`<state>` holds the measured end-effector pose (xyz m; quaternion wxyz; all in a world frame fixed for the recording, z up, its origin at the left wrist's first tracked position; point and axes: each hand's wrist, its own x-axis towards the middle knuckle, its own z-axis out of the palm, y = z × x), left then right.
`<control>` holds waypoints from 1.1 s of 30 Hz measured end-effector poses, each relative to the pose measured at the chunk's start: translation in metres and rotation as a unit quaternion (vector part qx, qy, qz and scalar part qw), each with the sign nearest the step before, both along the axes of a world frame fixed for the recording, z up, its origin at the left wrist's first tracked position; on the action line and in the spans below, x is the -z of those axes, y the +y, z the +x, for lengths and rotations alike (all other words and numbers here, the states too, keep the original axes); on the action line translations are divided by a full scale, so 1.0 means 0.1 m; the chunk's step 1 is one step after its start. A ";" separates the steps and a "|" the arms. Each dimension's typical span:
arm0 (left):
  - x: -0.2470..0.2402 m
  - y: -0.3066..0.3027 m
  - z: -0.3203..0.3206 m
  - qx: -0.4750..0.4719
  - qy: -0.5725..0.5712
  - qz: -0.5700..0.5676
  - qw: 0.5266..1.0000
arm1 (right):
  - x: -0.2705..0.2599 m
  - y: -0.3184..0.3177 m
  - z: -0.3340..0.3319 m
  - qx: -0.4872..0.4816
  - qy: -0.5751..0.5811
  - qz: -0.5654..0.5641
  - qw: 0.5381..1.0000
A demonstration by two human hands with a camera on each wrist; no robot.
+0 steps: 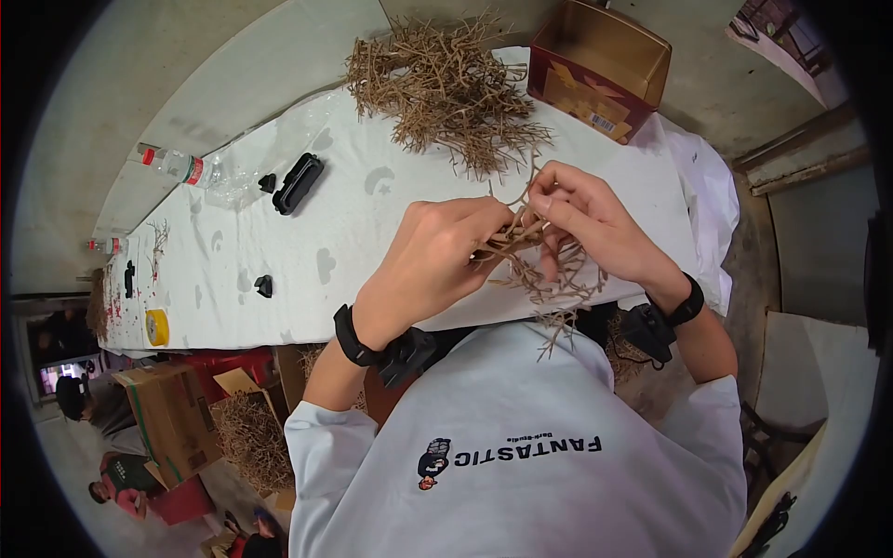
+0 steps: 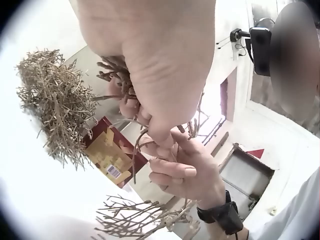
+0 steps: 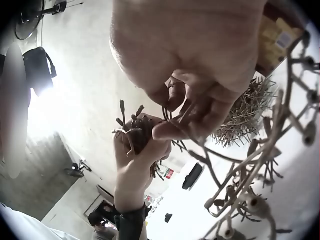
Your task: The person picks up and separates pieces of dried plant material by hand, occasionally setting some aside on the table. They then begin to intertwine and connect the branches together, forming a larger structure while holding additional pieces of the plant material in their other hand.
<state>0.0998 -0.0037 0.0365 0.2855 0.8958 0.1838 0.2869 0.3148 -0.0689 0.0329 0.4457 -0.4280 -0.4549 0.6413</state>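
Dried brown twigs are gathered in my left hand, which grips them by their stems over the table's near edge. Stem ends stick out of that fist in the right wrist view. Close beside it, my right hand pinches a thin, forked twig between thumb and fingers. Branching sprigs spread below the right hand toward the shirt. Beyond both hands, a large heap of similar twigs lies on the white-covered table.
An open dark red box stands right of the heap. Leftward on the table are a black case, small black pieces, plastic bottles and yellow tape. Cardboard boxes, one holding twigs, stand below the table; other people are beyond.
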 end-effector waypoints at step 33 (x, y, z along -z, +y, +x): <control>0.46 -0.09 -0.77 -0.250 0.102 -0.140 0.953 | 0.11 0.01 0.38 0.031 -0.108 -0.043 0.993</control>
